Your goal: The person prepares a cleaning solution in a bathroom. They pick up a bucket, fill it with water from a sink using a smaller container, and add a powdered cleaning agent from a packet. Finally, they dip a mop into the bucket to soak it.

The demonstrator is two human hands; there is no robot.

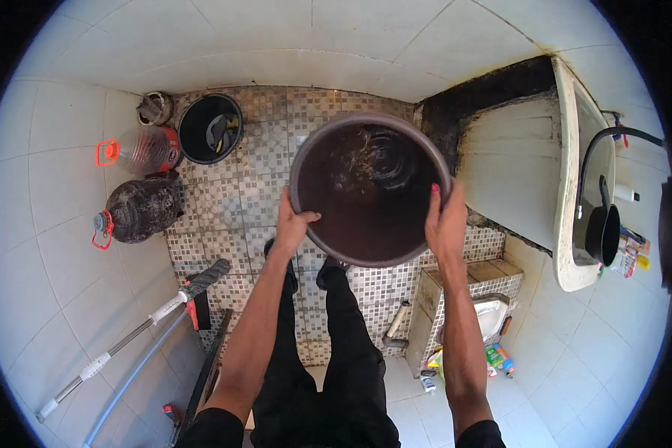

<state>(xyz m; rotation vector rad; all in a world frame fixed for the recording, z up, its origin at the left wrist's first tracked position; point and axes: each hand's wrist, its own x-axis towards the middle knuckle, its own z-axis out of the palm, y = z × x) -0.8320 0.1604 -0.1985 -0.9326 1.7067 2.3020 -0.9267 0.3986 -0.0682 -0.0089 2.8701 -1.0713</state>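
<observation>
A wide, round, dark plastic basin (369, 262) is held up in front of me by both hands, above the tiled floor. Dark liquid (364, 218) lies in it, with ring-shaped ripples and some bright flecks towards the far side. My left hand (294, 223) grips the left rim, its thumb over the edge on the inside. On the opposite rim, my right hand (447, 221) has its thumb inside too; the fingers of both hands are mostly hidden behind the basin wall. My shoes show on the floor just below the basin.
A black bucket (186, 140) holding a cloth and two large bottles, one clear (140, 150) and one dark (145, 210), stand by the left wall. A mop (168, 308) leans below them. To the right are a sink (565, 224) with a pan (603, 235) and a raised tiled step (431, 313).
</observation>
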